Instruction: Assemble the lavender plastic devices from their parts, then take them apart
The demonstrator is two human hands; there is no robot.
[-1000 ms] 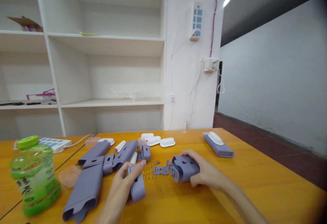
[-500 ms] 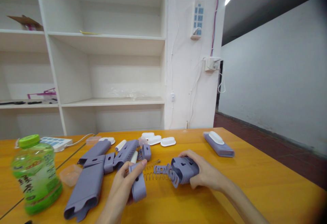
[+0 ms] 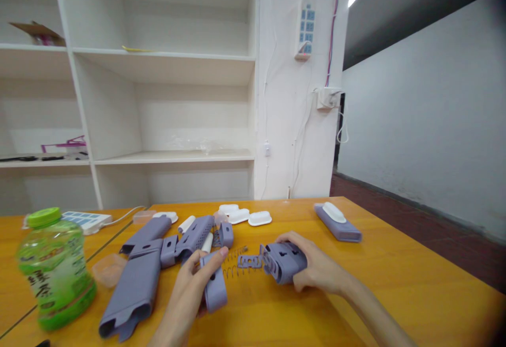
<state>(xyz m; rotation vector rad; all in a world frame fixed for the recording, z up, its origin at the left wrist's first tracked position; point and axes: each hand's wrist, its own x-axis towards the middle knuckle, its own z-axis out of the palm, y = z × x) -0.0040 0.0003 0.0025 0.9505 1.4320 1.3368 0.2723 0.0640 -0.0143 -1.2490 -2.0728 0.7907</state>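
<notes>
My left hand (image 3: 193, 289) is closed on a short purple plastic sleeve (image 3: 215, 286) with a dark hole in its side. Across from it, my right hand (image 3: 314, 265) grips a larger purple plastic housing (image 3: 288, 262) with cutouts on top. A slotted purple plate (image 3: 269, 262) sits at the housing's left-facing open end. Between the hands lie another flat slotted plate (image 3: 250, 261) and a thin metal spring (image 3: 233, 272). Behind my left hand stands a small purple cap-like piece (image 3: 226, 235).
Several purple housings (image 3: 138, 283) lie on the left, near a green-capped bottle (image 3: 55, 268) and a clear cup (image 3: 109, 270). White oval pieces (image 3: 260, 219) lie at the back. A purple housing (image 3: 339, 225) topped by a white oval rests at the far right.
The slotted plate at the housing's open end has swung from a tilted, hanging position to lie up against the opening. My left hand has barely moved.
</notes>
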